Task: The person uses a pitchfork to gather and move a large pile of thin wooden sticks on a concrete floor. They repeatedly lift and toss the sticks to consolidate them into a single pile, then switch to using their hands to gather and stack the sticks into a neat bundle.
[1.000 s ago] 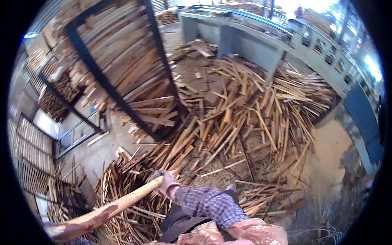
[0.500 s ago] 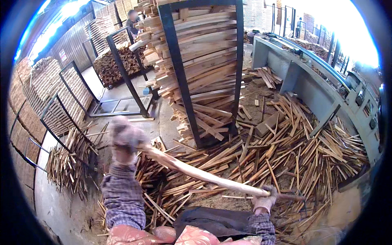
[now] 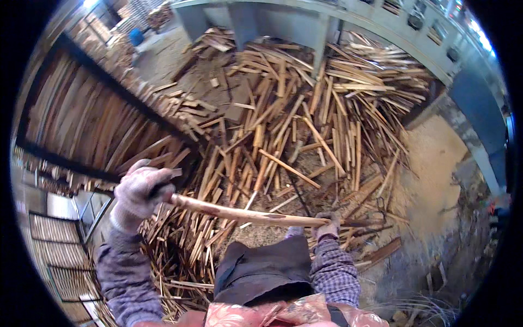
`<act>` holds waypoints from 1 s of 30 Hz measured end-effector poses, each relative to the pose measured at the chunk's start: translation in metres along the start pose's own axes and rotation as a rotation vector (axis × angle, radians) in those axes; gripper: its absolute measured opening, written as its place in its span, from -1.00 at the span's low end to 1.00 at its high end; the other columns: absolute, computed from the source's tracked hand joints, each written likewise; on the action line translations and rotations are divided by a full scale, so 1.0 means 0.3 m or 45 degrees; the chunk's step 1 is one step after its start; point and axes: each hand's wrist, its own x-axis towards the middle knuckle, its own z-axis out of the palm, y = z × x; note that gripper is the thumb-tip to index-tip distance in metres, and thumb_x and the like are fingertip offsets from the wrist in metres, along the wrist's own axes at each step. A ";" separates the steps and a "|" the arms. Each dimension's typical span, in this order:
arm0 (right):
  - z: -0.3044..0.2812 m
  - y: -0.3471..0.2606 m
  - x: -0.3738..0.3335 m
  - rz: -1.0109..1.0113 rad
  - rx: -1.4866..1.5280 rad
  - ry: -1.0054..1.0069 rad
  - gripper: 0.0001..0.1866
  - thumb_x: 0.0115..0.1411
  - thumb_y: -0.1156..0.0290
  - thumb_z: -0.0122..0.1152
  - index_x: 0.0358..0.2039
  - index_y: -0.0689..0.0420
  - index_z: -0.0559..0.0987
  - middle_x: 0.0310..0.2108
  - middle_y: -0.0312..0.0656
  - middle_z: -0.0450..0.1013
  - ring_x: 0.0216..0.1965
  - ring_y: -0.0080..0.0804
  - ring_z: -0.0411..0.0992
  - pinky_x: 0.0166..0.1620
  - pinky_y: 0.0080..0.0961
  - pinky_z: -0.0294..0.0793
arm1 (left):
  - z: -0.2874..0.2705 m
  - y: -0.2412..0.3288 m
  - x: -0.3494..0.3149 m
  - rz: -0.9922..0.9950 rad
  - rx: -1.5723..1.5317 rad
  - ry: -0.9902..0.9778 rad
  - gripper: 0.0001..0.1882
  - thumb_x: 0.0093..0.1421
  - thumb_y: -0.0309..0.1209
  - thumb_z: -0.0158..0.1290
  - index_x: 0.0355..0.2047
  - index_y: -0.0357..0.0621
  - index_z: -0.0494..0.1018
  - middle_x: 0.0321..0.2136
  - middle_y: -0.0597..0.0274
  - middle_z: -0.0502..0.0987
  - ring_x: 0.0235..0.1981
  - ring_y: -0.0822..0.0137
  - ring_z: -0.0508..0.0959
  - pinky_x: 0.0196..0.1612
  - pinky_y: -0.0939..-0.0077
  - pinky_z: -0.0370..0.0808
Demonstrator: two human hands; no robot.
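A peeled wooden pole (image 3: 248, 214), pale with a few reddish-brown bark patches, slants across the space in front of the worker, its left end a little farther from the body than its right. The gloved left hand (image 3: 140, 191) has that left end inside its curled fingers, closed around it, so the shaft comes out on the thumb side. The right hand (image 3: 327, 226) is wrapped about the pole near its other end, just past the dark apron (image 3: 262, 268); its fingertips are mostly hidden from me. A darker brown length shows beyond that hand, roughly in line with the shaft, and I can't tell whether it belongs to it. Checked sleeves (image 3: 335, 268) cover both forearms, and a pink floral garment (image 3: 256, 315) shows below the apron. Under and beyond the pole lies a tangled heap of wood offcuts (image 3: 283, 141). On the left leans, to my eye, a dark metal rack (image 3: 117, 101) packed with stacked boards (image 3: 81, 114). A long grey machine (image 3: 321, 22) curves along the far side, too blurred for any lettering to be read, with pale sawdust (image 3: 436, 158) spread near its right-hand end.
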 end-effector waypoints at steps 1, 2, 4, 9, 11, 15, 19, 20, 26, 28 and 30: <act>0.063 0.006 -0.126 0.189 0.150 -0.048 -0.80 -0.03 0.24 0.12 -0.70 -0.03 0.38 -0.71 -0.34 0.34 -0.63 -0.41 0.34 -0.49 -0.41 0.45 | -0.060 0.040 0.056 0.078 0.040 -0.141 -0.48 -0.19 -0.17 0.26 -0.25 -0.21 0.45 -0.49 0.12 0.51 -0.43 0.13 0.53 -0.19 0.24 0.40; 0.056 -0.083 -0.081 0.117 0.140 -0.121 -0.78 -0.03 0.24 0.12 -0.72 -0.04 0.36 -0.72 -0.36 0.32 -0.64 -0.42 0.33 -0.50 -0.42 0.45 | -0.066 0.089 0.146 0.009 0.167 -0.413 -0.37 -0.30 -0.06 0.28 -0.23 -0.16 0.44 -0.51 0.15 0.48 -0.42 0.11 0.51 -0.15 0.22 0.35; 0.106 -0.118 -0.114 0.046 0.068 -0.110 -0.74 -0.03 0.23 0.11 -0.76 -0.05 0.33 -0.74 -0.38 0.30 -0.66 -0.43 0.32 -0.51 -0.46 0.45 | -0.046 0.165 0.250 -0.149 0.470 -0.706 -0.39 -0.30 -0.04 0.27 -0.27 -0.13 0.43 -0.48 0.14 0.49 -0.38 0.09 0.51 -0.18 0.24 0.34; 0.160 -0.107 -0.153 0.025 0.003 0.002 -0.70 0.03 0.14 0.14 -0.70 -0.02 0.33 -0.72 -0.36 0.30 -0.68 -0.42 0.30 -0.47 -0.46 0.47 | 0.108 0.084 0.402 -0.670 0.786 -1.619 -0.61 -0.05 -0.01 0.06 -0.39 -0.04 0.56 -0.44 0.12 0.57 -0.35 0.17 0.58 -0.29 0.37 0.51; 0.126 -0.136 -0.081 -0.131 0.090 0.040 -0.71 0.08 0.13 0.12 -0.63 -0.01 0.35 -0.69 -0.35 0.31 -0.65 -0.41 0.31 -0.42 -0.40 0.47 | 0.166 0.031 0.409 -0.629 0.828 -1.773 -0.67 -0.06 -0.04 0.06 -0.42 0.04 0.58 -0.45 0.16 0.57 -0.35 0.19 0.58 -0.32 0.36 0.52; 0.130 -0.094 -0.045 -0.268 -0.093 0.244 -0.75 0.16 0.18 0.06 -0.53 0.06 0.37 -0.63 -0.29 0.30 -0.56 -0.37 0.30 -0.39 -0.26 0.38 | 0.179 -0.109 0.308 -0.498 0.601 -1.822 -0.67 -0.18 -0.08 0.13 -0.38 0.16 0.58 -0.46 0.16 0.57 -0.35 0.16 0.58 -0.28 0.32 0.51; 0.134 0.000 -0.041 -0.033 -0.567 0.237 -0.75 0.07 0.28 -0.04 -0.62 0.16 0.38 -0.63 -0.11 0.40 -0.55 -0.21 0.38 -0.36 -0.31 0.47 | 0.240 -0.348 0.078 -0.561 0.403 -1.737 -0.63 -0.18 -0.02 0.11 -0.44 0.04 0.57 -0.49 0.12 0.56 -0.40 0.15 0.58 -0.33 0.29 0.50; 0.016 -0.014 0.056 -0.127 -0.847 0.078 -0.76 0.03 0.25 -0.03 -0.63 0.13 0.36 -0.59 -0.07 0.42 -0.53 -0.13 0.39 -0.32 -0.22 0.47 | 0.254 -0.399 0.043 -0.429 0.333 -1.748 -0.63 -0.16 -0.01 0.08 -0.50 -0.01 0.57 -0.55 0.11 0.55 -0.46 0.19 0.59 -0.40 0.29 0.49; 0.312 0.196 -0.208 0.096 -0.720 0.150 -0.81 0.00 0.32 0.10 -0.57 0.15 0.38 -0.57 -0.07 0.39 -0.49 -0.05 0.42 -0.30 -0.09 0.48 | 0.316 -0.618 -0.434 -0.775 0.388 -2.143 -0.62 -0.04 -0.03 0.02 -0.27 0.12 0.56 -0.28 0.24 0.57 -0.22 0.23 0.56 -0.18 0.34 0.50; 0.399 0.182 -0.230 0.062 -0.770 0.093 -0.80 0.07 0.30 0.08 -0.55 0.16 0.39 -0.59 -0.08 0.38 -0.50 -0.07 0.42 -0.31 -0.11 0.48 | 0.354 -0.593 -0.475 -0.751 0.312 -2.235 -0.64 -0.06 -0.04 0.01 -0.26 0.20 0.56 -0.29 0.29 0.57 -0.22 0.26 0.56 -0.19 0.39 0.50; 0.484 0.168 -0.222 -0.006 -0.732 0.068 -0.78 0.10 0.30 0.05 -0.58 0.15 0.38 -0.63 -0.13 0.35 -0.54 -0.11 0.43 -0.34 -0.13 0.49 | 0.450 -0.577 -0.620 -0.751 0.241 -2.275 -0.58 -0.13 0.03 0.03 -0.24 0.28 0.55 -0.29 0.28 0.57 -0.22 0.27 0.56 -0.19 0.40 0.49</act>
